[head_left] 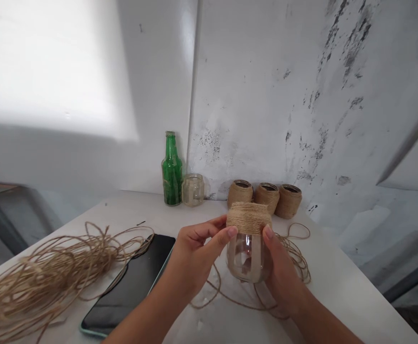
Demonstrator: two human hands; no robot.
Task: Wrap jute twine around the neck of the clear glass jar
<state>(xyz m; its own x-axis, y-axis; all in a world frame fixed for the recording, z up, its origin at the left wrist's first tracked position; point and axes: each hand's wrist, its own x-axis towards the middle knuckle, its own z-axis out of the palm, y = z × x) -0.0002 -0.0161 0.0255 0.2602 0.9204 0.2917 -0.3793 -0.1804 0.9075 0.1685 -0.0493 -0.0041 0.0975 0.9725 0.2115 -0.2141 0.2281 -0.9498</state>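
Head view is looking forward and down across a white table (130, 210) that is meeting a scuffed white wall (251, 105), with dark flaking patches marking the wall toward the upper right of the frame. Along the back edge of the table, a green glass bottle (172, 172) is standing upright just beside a short clear jar (193, 189), and three twine-wrapped jars (266, 198) are standing close together in a row to their right. A loose heap of jute twine (40, 282) is sprawling across the lower left of the frame, next to a black smartphone (130, 282) in a pale green case. A thin strand of twine (209, 296) is looping over the table below the hands and curling up to the right of them.

At the lower centre of the frame, the left hand (194, 253) and the right hand (284, 272) are both gripping a glass jar (246, 258), holding it upright between them. A tight band of wound twine (249, 217) is covering the jar's upper part, while its lower glass is showing bare. The left thumb (232, 231) and the right thumb (268, 232) are pressing near the band's lower edge
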